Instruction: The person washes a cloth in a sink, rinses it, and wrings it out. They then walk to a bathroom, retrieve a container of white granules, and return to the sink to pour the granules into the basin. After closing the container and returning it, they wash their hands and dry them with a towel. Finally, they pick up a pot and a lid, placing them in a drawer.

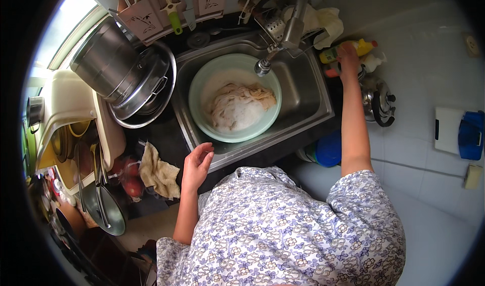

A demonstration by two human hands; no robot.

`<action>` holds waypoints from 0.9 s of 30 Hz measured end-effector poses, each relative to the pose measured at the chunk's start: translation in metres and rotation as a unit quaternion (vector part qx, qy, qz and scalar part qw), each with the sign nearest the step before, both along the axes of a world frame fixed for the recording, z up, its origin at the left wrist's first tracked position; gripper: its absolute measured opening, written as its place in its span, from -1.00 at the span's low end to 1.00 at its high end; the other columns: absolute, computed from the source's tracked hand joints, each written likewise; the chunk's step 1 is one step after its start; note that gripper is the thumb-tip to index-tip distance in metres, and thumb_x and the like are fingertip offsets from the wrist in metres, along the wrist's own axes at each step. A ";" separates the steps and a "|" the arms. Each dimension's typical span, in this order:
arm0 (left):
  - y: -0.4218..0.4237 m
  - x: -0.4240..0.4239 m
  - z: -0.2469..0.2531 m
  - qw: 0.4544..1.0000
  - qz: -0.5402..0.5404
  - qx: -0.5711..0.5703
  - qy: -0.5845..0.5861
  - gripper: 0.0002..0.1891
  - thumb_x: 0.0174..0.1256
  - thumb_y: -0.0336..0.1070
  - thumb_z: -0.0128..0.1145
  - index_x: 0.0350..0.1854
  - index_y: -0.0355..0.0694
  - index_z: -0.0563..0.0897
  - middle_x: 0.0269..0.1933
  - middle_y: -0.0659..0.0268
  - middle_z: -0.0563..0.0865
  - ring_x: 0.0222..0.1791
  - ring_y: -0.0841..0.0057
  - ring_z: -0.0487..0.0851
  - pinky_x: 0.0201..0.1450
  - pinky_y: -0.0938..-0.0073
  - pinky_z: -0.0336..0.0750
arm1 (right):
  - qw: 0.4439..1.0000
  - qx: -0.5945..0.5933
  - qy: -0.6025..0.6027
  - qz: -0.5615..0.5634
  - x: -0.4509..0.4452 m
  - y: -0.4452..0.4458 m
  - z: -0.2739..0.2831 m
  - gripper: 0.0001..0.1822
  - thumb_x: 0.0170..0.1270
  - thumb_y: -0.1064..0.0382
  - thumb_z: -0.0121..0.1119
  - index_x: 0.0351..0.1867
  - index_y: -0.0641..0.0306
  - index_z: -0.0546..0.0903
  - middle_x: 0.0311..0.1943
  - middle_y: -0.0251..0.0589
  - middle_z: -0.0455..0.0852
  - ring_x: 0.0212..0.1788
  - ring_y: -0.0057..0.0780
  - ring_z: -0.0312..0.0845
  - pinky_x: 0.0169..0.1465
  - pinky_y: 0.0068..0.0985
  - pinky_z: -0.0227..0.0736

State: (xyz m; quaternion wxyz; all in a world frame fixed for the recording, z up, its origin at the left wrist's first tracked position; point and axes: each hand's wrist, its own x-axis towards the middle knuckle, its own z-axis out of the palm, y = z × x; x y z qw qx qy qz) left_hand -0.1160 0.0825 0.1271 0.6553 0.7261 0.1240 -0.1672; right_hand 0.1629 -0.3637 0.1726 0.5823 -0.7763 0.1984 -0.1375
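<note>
My right hand (348,57) reaches out to the far right, its fingers around a yellow plastic bottle (327,55) that lies tilted beyond the sink's right edge. Near the front left edge of the stainless steel sink (297,89), my left hand (199,163) holds nothing, its fingers loosely bent and the thumb apart. A pale green plastic basin (195,115) stands inside the sink. Wet whitish and tan cloth (237,106) lies bunched in it, with white foam on top. The faucet head (262,67) hangs over the basin's right rim.
A metal kettle (379,100) stands right of my right forearm. Left of the sink are a large steel pot (108,60) in a metal bowl, a tan rag (159,170) and a cream dish cabinet (72,93). A utensil rack (144,23) lines the back wall. A blue lid (329,149) shows below the counter.
</note>
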 end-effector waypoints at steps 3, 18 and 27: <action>-0.002 0.004 0.001 1.000 0.003 0.005 -0.006 -0.73 0.26 -0.41 0.14 -0.01 -0.37 0.55 -0.20 0.25 0.69 -0.21 0.61 0.63 -0.15 0.60 0.50 | 0.991 0.118 0.042 0.035 0.020 -0.004 -0.018 -0.26 0.01 0.44 0.12 0.32 0.11 0.23 0.16 -0.27 0.39 0.11 -0.40 0.33 0.13 -0.26 0.16; -0.029 0.010 0.012 1.000 -0.022 0.013 -0.007 -0.71 0.29 -0.37 0.12 0.01 -0.38 0.52 -0.14 0.27 0.68 -0.17 0.66 0.59 -0.06 0.62 0.46 | 0.972 0.200 0.034 0.117 0.009 -0.030 0.039 -0.60 0.15 0.19 0.22 0.01 0.26 0.52 -0.12 -0.25 0.59 -0.08 -0.39 0.52 -0.07 -0.37 0.50; -0.046 0.015 0.016 1.000 -0.024 -0.005 -0.020 -0.72 0.28 -0.38 0.12 0.00 -0.38 0.52 -0.15 0.27 0.68 -0.15 0.64 0.60 -0.05 0.61 0.46 | 0.814 -0.561 0.057 0.138 0.069 -0.040 0.110 -0.51 0.27 -0.09 -0.01 -0.09 0.33 0.58 -0.24 -0.02 0.68 -0.15 -0.05 0.57 -0.13 -0.26 0.45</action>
